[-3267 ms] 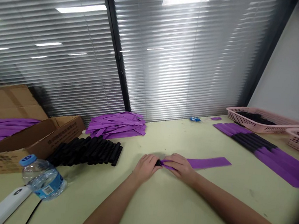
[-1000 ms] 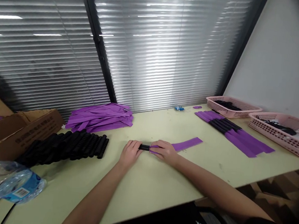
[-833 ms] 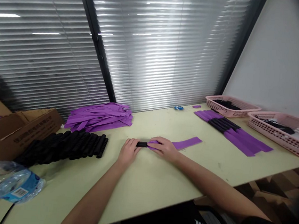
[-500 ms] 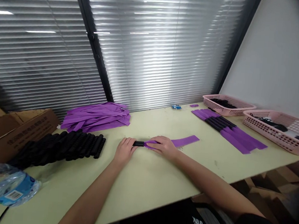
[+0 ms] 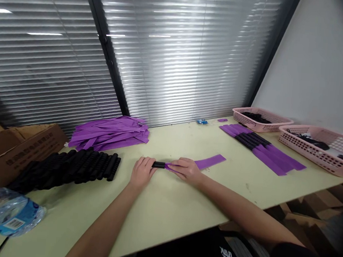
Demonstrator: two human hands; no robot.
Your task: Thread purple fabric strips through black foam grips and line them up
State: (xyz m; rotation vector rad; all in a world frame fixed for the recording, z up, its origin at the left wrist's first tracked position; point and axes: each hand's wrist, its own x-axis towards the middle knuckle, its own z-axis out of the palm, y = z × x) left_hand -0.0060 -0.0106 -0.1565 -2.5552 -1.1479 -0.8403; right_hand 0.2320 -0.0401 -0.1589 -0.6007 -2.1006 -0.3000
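Near the middle of the table, my left hand (image 5: 142, 171) is closed around the left end of a black ribbed tube (image 5: 158, 165), which looks like a foam or rubber grip. At the tube's right end, my right hand (image 5: 186, 170) pinches a purple strap (image 5: 210, 162). The strap meets the tube's opening there; how far it reaches inside is hidden. Its flat tail lies on the table to the right of my hand. Left of my hands lies a pile of similar black tubes (image 5: 96, 166), with a heap of purple straps (image 5: 111, 133) behind it.
Several purple straps with black tubes around their middles (image 5: 272, 157) lie at the right. Beyond them stand a pink basket (image 5: 310, 150) and another pink basket (image 5: 267, 127) with black items. A cardboard box (image 5: 28, 148) and a plastic bottle (image 5: 16, 217) are at the left.
My right hand has shifted very slightly, and the strap's tail has drawn a little left toward the tube. My left hand keeps its hold on the tube.
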